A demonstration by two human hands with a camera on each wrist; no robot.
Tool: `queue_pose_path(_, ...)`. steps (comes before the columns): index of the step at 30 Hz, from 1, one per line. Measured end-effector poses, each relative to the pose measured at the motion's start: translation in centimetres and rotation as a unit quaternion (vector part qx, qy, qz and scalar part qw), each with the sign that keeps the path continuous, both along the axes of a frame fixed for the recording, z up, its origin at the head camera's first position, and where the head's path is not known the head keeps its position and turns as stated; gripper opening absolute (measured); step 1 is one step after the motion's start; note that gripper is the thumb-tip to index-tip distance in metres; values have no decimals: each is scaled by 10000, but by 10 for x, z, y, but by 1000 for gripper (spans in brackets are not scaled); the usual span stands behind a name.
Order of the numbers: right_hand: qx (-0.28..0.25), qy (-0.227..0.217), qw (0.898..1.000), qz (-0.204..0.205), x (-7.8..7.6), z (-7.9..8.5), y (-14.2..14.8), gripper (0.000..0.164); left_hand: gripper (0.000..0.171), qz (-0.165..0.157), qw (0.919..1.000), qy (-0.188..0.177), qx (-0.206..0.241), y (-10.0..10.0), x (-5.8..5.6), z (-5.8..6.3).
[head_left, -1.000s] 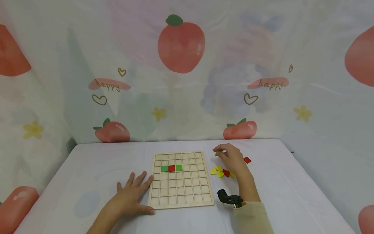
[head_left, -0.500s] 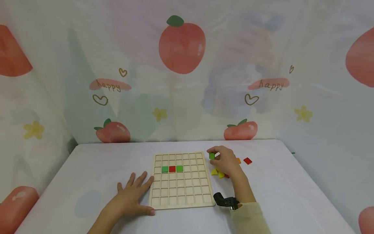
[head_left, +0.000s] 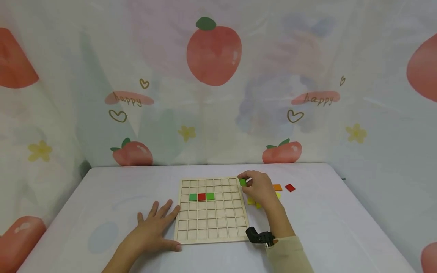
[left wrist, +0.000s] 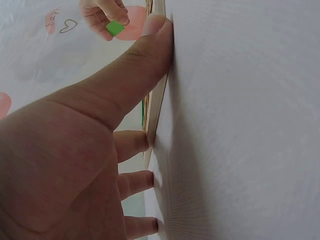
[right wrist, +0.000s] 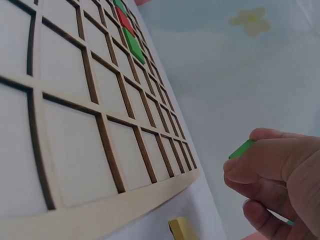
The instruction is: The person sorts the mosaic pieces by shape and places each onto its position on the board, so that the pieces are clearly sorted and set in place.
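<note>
A wooden grid board [head_left: 201, 224] lies on the white table. Three square tiles sit side by side in one row: a green tile [head_left: 193, 197], a red tile [head_left: 201, 196] and another green tile [head_left: 210, 196]. My left hand [head_left: 155, 229] lies with fingers spread, thumb and fingertips at the board's left edge; its thumb [left wrist: 145, 55] touches the rim in the left wrist view. Near the board's far right corner, my right hand [head_left: 260, 186] pinches a green tile [head_left: 242, 182] between thumb and fingers, raised off the table. That tile [right wrist: 241, 149] is partly covered by fingers in the right wrist view.
Right of the board lie several yellow pieces [head_left: 251, 201], partly hidden by my right hand. Farther right are an orange tile [head_left: 277, 187] and a red tile [head_left: 290, 187]. A black wrist camera mount [head_left: 259, 237] juts over the board's near right corner. Printed cloth backs the table.
My right hand has moved left with the green tile, from above the loose pieces to the board's right edge. The orange tile has come into sight. My left hand stays put.
</note>
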State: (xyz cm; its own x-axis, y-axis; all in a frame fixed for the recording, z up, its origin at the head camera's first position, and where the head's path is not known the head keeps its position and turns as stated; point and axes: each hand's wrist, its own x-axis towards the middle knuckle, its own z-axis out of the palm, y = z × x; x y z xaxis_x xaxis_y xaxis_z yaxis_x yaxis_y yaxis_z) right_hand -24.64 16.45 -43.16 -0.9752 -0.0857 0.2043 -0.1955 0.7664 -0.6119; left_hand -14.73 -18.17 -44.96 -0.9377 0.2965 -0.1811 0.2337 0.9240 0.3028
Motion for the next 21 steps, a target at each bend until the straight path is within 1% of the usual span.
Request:
queue_pose_path(5, -77, 18, 9999, 98, 0, 0, -1, 32, 119, 18, 10000, -18, 15, 1, 0, -1)
queue_pose_path(9, 38, 30, 10000, 40, 0, 1, -1, 30, 119, 23, 10000, -22, 62, 1, 0, 0)
queue_pose_path(14, 170, 23, 9998, 104, 1, 3, -2, 30, 119, -20, 10000, 13, 71, 1, 1, 2)
queue_pose_path(21, 268, 114, 9994, 190, 1, -1, -2, 29, 118, -43, 10000, 15, 41, 1, 2, 1)
